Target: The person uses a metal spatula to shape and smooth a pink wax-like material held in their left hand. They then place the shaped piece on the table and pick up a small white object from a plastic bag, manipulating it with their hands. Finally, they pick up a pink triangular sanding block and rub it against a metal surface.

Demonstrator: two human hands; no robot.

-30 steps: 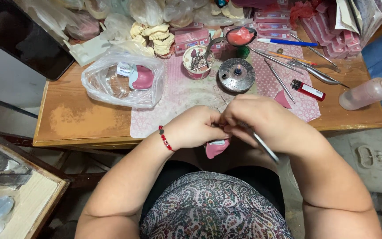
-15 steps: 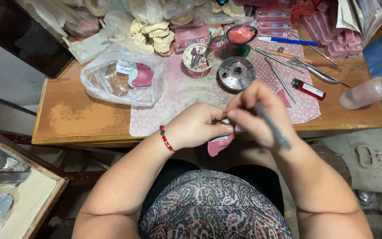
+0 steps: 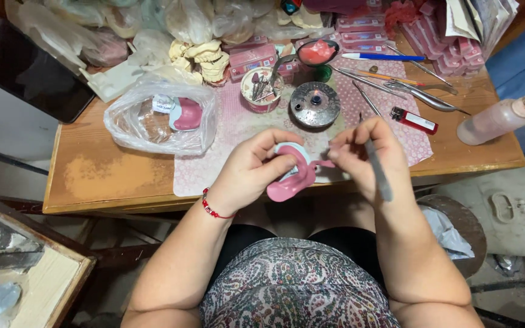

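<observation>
My left hand (image 3: 253, 167) grips a pink wax dental plate (image 3: 288, 184) on a white model, held just over the front edge of the wooden table (image 3: 110, 179). My right hand (image 3: 366, 155) holds a slim metal instrument (image 3: 377, 171) that points back toward my forearm, and its fingertips pinch a small pink strip at the plate's right side. A red bead bracelet (image 3: 212, 209) sits on my left wrist.
On a patterned mat (image 3: 238, 130) stand a round metal burner (image 3: 315, 104), a cup of tools (image 3: 261, 90) and a bowl of pink wax (image 3: 316, 52). A plastic bag (image 3: 162, 118) lies left; lighter (image 3: 412, 120), several metal tools (image 3: 420, 94) and squeeze bottle (image 3: 496, 120) lie right.
Both hands have lifted and spread a little, showing the pink plate between them. The metal instrument has swung from pointing down-right toward the plate to lying back along my right hand.
</observation>
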